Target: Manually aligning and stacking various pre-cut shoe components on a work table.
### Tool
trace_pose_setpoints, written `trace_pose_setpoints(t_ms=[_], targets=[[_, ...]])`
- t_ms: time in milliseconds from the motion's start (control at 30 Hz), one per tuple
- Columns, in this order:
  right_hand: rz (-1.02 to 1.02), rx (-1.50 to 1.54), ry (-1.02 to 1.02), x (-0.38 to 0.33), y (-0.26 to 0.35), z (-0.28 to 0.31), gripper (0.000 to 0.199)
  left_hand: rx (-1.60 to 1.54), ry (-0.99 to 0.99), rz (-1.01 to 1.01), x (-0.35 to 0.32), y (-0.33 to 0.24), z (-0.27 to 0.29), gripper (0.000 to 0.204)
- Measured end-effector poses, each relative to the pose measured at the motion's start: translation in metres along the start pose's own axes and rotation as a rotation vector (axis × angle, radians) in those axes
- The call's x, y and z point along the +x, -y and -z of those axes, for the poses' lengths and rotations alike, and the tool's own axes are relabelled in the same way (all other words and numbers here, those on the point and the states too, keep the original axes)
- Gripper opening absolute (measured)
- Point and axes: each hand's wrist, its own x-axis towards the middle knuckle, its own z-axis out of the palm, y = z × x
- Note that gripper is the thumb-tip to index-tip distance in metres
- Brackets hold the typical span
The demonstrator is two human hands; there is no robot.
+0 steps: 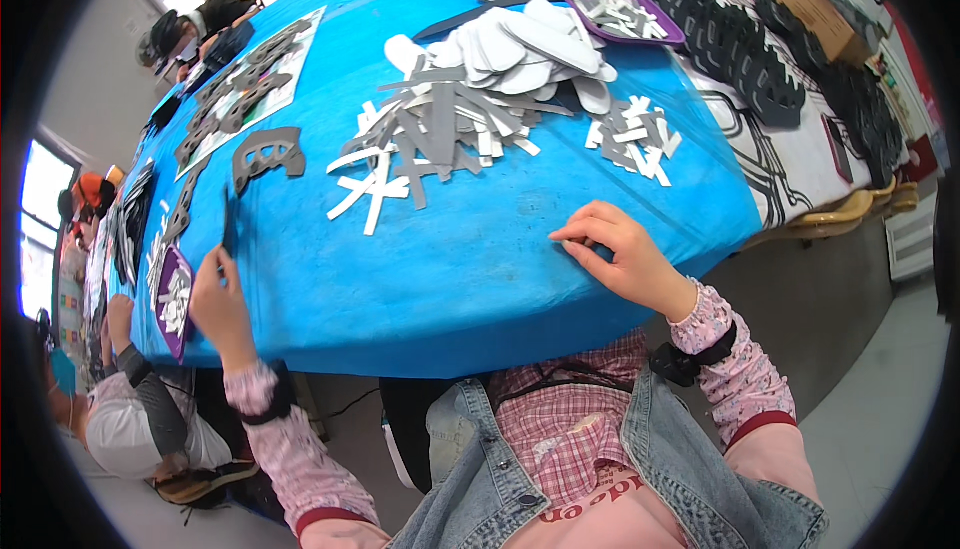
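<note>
My left hand (pixel 222 304) is closed on the edge of a thin dark grey foam piece (pixel 227 221), held upright at the table's left side. A curved grey foam piece with cut-out holes (pixel 268 156) lies just beyond it. Beside that hand, a purple tray (pixel 180 347) contains small white strips. My right hand (pixel 620 257) hovers at or rests on the blue cloth (pixel 480 279) near the front edge, thumb and fingertips pinched together. Whatever they may hold is too small to make out. Beyond it spreads a small heap of white strips (pixel 637 137).
Grey and white strips (pixel 430 134) heap mid-table, before a pile of white oval pads (pixel 525 44). Another purple tray (pixel 665 37) stands behind. Black shaped pieces (pixel 715 39) line the right. Grey cut-outs lie on a white sheet (pixel 285 99). Another person's hand (pixel 120 319) is at left.
</note>
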Motion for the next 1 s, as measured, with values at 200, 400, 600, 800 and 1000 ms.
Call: trace_pose_setpoints(t_ms=[200, 400, 600, 800, 1000], targets=[[-0.097, 0.071, -0.033, -0.001, 0.001, 0.001, 0.013, -0.428, -0.096, -0.293, -0.055, -0.153, 0.059, 0.014], [-0.193, 0.185, -0.251, -0.011, -0.003, 0.004, 0.027, -1.104, 0.387, -0.454, -0.086, -0.235, 0.060, 0.062], [-0.070, -0.115, -0.142, -0.038, 0.009, 0.016, 0.046, -0.634, 0.665, -0.425, -0.079, -0.192, 0.047, 0.104], [0.076, -0.383, -0.021, -0.047, 0.013, 0.018, 0.067, -0.531, 0.714, -0.450, -0.085, -0.194, 0.042, 0.116], [0.056, -0.358, -0.060, -0.049, 0.007, 0.018, 0.062, -0.472, 0.716, -0.472, -0.085, -0.199, 0.037, 0.117]])
